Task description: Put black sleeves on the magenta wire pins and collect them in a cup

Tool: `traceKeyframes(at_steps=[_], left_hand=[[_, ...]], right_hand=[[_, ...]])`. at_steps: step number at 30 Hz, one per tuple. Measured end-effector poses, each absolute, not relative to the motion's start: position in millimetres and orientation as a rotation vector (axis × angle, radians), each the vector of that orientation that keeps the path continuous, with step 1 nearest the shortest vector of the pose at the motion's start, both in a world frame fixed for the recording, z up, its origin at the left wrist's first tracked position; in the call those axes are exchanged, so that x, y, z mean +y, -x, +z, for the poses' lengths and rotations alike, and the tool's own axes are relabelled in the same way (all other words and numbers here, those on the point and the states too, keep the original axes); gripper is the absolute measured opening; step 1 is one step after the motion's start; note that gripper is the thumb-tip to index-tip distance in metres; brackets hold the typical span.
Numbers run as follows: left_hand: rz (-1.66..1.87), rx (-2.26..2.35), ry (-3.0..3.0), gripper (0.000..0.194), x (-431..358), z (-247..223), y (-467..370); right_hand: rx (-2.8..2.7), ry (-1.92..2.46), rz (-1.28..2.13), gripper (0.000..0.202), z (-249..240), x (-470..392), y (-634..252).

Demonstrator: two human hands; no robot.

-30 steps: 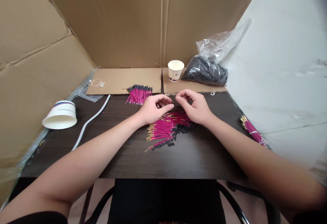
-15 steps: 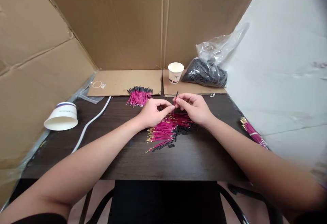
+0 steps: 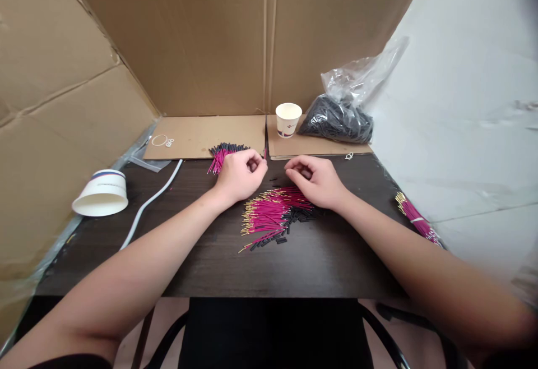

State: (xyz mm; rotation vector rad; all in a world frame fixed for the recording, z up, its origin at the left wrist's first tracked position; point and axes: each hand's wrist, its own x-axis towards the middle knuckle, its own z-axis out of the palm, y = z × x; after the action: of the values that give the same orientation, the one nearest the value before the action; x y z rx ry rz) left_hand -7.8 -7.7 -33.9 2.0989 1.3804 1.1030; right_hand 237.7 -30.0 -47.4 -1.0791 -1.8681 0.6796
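Wire of a magenta colour (image 3: 265, 151) stood up from the fingertips of the left hand (image 3: 240, 174), seen against the gap between two cardboard sheets. That hand's grip was pinching the wire between thumb and curled fingers, just to the right of a far pile of black-ended wires (image 3: 216, 158), part of which it hid. The right hand (image 3: 316, 180) was apart from the left, with its fingers curled and its thumb near the index finger; whether that grip pinched anything could not be told. It was over the right end of a near heap of magenta wires (image 3: 267, 215), and whether it touched them was unclear.

The heap lay on the dark bench (image 3: 319, 265), gold tips mostly toward the left, with short black sleeves (image 3: 300, 215) strewn along its right and lower edges. One small dark piece (image 3: 273, 179) lay on the bench between the hands.

Behind, on the right-hand cardboard sheet (image 3: 328, 146), a white paper cup (image 3: 288, 123) stood upright beside a clear bag of black pieces (image 3: 336, 119). White rings (image 3: 159, 140) lay on the left-hand cardboard sheet (image 3: 189, 133). Near the left edge were a tipped paper cup (image 3: 101, 194) and a pale cable (image 3: 150, 203); at the right edge lay a banded bundle of gold-tipped wires (image 3: 416, 217).
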Motion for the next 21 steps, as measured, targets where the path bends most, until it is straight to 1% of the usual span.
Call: traceKeyframes(at_steps=[2, 4, 8, 12, 17, 19, 21], left_hand=[[1.006, 1.596, -2.248, 0.024, -3, -29, 14], [0.874, 1.772, -2.300, 0.023, 0, -25, 19], [0.625, 1.954, -2.329, 0.020, 3, -20, 22], [0.476, 2.004, -2.367, 0.018, 3, -20, 22], [0.536, 2.006, -2.423, 0.015, 4, -23, 24], [0.634, 1.973, -2.433, 0.013, 3, -24, 24], [0.754, 1.838, -2.472, 0.011, 1, -27, 22]], right_hand=[[-2.034, 1.018, 0.459, 0.014, -46, -32, -239], [-2.128, 0.980, 0.346, 0.014, -45, -32, -241], [-2.180, 1.007, 0.305, 0.012, -48, -27, -245], [-2.205, 1.042, 0.300, 0.009, -52, -23, -248], [-2.264, 1.024, 0.350, 0.006, -47, -26, -251], [-2.322, 0.963, 0.427, 0.013, -41, -29, -251], [-2.388, 0.895, 0.529, 0.019, -36, -33, -251]])
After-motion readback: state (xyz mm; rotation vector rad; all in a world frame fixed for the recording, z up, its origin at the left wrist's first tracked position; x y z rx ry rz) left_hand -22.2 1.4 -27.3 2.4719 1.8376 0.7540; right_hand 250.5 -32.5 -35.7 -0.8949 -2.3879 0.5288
